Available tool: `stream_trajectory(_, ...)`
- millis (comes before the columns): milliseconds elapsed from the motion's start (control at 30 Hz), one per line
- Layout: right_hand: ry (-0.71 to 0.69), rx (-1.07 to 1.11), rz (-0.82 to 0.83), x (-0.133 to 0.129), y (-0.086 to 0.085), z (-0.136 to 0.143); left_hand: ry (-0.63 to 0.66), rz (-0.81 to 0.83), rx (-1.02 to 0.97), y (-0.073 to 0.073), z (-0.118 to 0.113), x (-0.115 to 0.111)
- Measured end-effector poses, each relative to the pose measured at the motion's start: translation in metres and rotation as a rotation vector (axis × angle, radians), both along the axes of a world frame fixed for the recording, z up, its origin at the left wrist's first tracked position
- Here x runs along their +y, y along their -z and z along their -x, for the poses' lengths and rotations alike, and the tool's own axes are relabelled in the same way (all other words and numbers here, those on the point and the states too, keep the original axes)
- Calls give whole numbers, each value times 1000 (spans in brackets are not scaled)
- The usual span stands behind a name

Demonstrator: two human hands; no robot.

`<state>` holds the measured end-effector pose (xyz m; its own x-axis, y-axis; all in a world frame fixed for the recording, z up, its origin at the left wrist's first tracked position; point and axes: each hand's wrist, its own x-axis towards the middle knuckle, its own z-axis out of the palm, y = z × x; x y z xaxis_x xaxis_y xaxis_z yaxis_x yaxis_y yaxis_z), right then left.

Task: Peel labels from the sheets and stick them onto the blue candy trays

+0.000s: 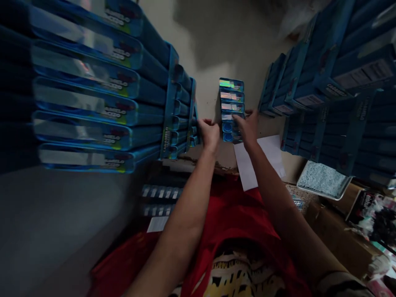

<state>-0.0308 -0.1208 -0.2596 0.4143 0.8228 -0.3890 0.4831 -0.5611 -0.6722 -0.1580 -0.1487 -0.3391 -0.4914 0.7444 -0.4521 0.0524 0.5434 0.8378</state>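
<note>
A short stack of narrow blue boxes (232, 97) with shiny labels stands on the pale surface in front of me. My right hand (249, 126) is at its right side, with a finger lying across the box fronts and the others bent by its edge. To the left of this stack is my left hand (210, 134), its fingers loosely bent and nothing visible in them. Its fingertips are close to the end of the large left stack of blue boxes (86, 90); whether they touch it I cannot tell. A white sheet of paper (270, 154) lies under my right forearm.
More stacked blue boxes (324, 78) line the right side. Below them are a metal tray of small pale pieces (323, 179) and a cardboard box (340, 239). Further packs (162, 192) sit low at the left, beside my red garment (229, 214).
</note>
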Motion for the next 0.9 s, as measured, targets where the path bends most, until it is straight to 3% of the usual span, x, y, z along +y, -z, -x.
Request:
stream_trajectory(133,-318,-275,-122,-42,-29,-27,111,0,182,-25,-1,-72)
stream_trajectory(233,-618,-519,-29,-86,-47,-75,115,19,156,-40,-6,-131)
stream_trajectory(300,-750,-564,61,-116,-46,-105,93,36,167,-46,-8,-151)
stream_trajectory(400,-865,-559,115,-159,-27,-133,244,-12,272,-47,-14,-150)
stream_trajectory(533,-907,-540,169,-198,8,-145,523,-31,365,-33,-34,-124)
stream_trajectory(600,-907,-531,161,-206,18,-148,506,-22,308,-19,-44,-113)
stream_trajectory(733,-920,-518,152,-203,19,-151,299,17,107,8,-52,-100)
stream_trajectory(900,-926,-525,249,-179,-7,-136,284,52,-38,9,-52,-97)
